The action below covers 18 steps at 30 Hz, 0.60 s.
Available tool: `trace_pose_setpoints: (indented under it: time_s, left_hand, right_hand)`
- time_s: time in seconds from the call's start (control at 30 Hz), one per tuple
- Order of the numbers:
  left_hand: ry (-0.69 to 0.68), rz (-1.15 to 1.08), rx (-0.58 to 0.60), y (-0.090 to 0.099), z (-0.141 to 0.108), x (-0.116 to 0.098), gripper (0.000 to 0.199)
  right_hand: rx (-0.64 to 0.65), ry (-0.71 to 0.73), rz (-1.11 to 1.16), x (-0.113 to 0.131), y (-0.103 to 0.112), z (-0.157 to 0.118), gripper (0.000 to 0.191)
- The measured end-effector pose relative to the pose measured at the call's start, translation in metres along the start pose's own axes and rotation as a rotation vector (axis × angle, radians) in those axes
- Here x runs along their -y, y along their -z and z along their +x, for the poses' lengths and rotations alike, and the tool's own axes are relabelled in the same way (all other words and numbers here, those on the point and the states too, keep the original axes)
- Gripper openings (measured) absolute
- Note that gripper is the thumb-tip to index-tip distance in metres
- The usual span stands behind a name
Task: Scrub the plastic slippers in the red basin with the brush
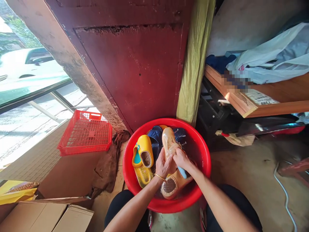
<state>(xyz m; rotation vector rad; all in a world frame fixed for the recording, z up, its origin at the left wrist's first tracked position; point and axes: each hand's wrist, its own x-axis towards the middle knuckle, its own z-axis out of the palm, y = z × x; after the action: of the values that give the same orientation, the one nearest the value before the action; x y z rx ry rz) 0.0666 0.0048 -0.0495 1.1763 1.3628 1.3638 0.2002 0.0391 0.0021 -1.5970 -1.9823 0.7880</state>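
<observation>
A red basin (206,167) of water stands on the floor between my knees, with several shoes in it. My left hand (164,163) is closed around a wet tan shoe (168,137), which points away from me, above the water. Against that shoe's near part, my right hand (181,158) is closed on a tool with a light-blue handle (182,172); its head is hidden. Below my hands lies a second tan shoe (172,186), sole showing. Left of them are yellow clogs (145,146), a yellow sole (143,175) and dark blue slippers (155,137).
Behind the basin are a dark red door (135,74) and a yellow-green curtain (193,64). A red plastic crate (84,132) and cardboard boxes (48,214) sit at left. At right, a wooden board (277,90) bears plastic bags; a pale cable (285,193) crosses the floor.
</observation>
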Motion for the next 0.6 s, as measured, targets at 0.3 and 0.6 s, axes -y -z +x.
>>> trace_pose_setpoints:
  time_s: [0.3, 0.6]
  left_hand:
    - [0.028, -0.042, -0.017, 0.026, 0.023, -0.012, 0.052]
    - [0.365, -0.432, -0.131, 0.039, 0.044, -0.025, 0.035]
  right_hand:
    - [0.461, 0.066, 0.203, 0.001, 0.018, -0.04, 0.059]
    - [0.451, 0.014, 0.384, -0.033, 0.081, -0.055, 0.079]
